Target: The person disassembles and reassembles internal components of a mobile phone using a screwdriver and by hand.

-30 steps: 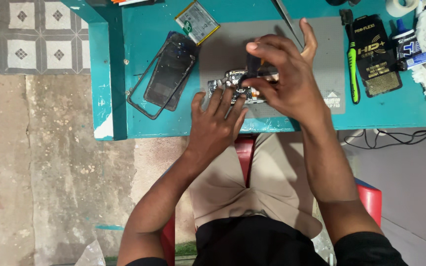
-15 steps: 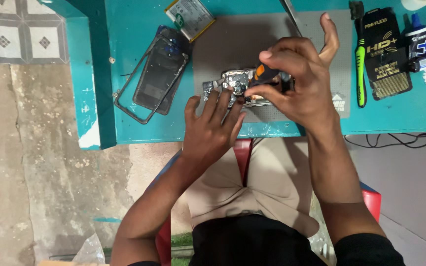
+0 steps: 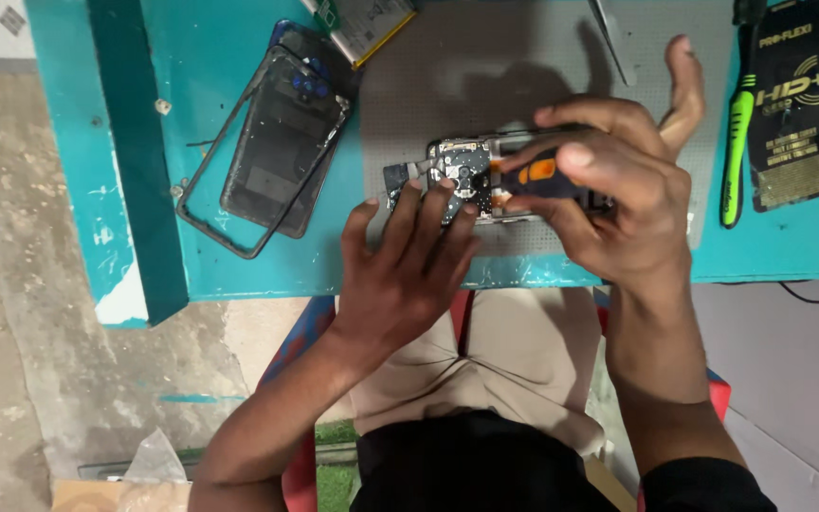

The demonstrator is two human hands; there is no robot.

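Fingers of the left hand (image 3: 408, 275) lie spread, pressing an opened phone (image 3: 462, 178); beside it, the right hand (image 3: 609, 204) pinches a screwdriver (image 3: 533, 177).

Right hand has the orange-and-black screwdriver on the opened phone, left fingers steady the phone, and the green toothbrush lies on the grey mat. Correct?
Not quite. The head view shows the green toothbrush on the teal table, right of the grey mat. The rest holds: right hand, screwdriver, opened phone, left hand.

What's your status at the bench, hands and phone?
Left hand fingertips steadying opened phone on grey mat. Right hand gripping orange-black screwdriver, tip on the board. Nothing blocking; back cover lies left.
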